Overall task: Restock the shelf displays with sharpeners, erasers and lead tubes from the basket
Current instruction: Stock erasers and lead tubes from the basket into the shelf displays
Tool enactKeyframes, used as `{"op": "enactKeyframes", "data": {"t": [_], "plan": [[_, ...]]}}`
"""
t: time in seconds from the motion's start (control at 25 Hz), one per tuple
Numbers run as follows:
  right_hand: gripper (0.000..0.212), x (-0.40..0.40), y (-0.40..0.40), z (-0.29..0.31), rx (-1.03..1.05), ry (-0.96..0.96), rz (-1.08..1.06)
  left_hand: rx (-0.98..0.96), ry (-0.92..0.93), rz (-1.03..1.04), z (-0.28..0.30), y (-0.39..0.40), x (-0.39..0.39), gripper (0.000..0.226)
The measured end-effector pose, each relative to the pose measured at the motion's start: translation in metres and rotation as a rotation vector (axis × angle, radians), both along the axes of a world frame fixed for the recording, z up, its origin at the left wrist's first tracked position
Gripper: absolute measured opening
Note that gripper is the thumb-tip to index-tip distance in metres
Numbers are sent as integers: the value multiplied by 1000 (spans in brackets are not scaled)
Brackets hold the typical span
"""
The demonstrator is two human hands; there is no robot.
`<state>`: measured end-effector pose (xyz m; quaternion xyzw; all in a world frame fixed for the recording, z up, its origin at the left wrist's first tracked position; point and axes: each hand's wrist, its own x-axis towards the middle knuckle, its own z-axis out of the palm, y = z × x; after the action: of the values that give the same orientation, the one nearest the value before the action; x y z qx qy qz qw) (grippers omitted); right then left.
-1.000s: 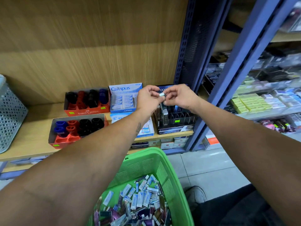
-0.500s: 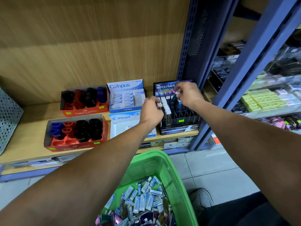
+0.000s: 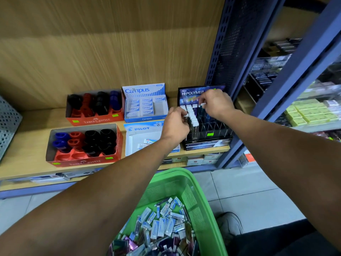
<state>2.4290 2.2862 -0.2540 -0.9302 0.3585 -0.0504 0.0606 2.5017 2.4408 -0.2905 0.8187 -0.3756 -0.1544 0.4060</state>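
A black Hi-Polymer lead tube display (image 3: 212, 130) stands at the right end of the wooden shelf (image 3: 29, 145). My right hand (image 3: 215, 103) pinches a white-capped lead tube (image 3: 203, 104) over the display's back slots. My left hand (image 3: 174, 124) is curled against the display's left side, next to a row of white-capped tubes (image 3: 192, 116); whether it holds anything is hidden. Below me, a green basket (image 3: 184, 183) holds several erasers and lead tubes.
Two red Faber-Castell sharpener boxes (image 3: 84, 143) sit at shelf left. A blue Campus eraser box (image 3: 145, 102) and a nearly empty Pilot eraser box (image 3: 144, 137) stand in the middle. A blue metal upright (image 3: 238, 71) borders the display's right side. A grey perforated bin (image 3: 7, 124) is far left.
Both hands came apart from in front of the display. The right hand carried the tube down to the back slots; the left hand dropped to the display's left side.
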Motion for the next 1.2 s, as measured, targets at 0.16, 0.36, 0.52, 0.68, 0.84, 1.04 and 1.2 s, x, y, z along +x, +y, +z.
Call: {"op": "enactKeyframes", "data": {"t": [0.16,0.36,0.52,0.68,0.84,1.04,1.2], "plan": [[29,-1,6,-10,-121,-15,9,8,6,6,-3,2,0,33],[41,-2,11,-21,-78,-105,23,-7,24,7,-1,7,1,35],[23,-4,50,-1,-27,-383,16,-37,48,42,14,34,0,30],[18,-21,151,-1,143,-521,285,-31,60,-40,18,100,-13,22],[17,-48,230,-39,214,-395,404,147,112,-124,-10,181,-35,26],[19,-76,279,-102,353,380,424,608,147,-325,-79,235,-54,17],[41,-101,273,-145,441,930,522,776,191,-461,-125,243,-78,27]]}}
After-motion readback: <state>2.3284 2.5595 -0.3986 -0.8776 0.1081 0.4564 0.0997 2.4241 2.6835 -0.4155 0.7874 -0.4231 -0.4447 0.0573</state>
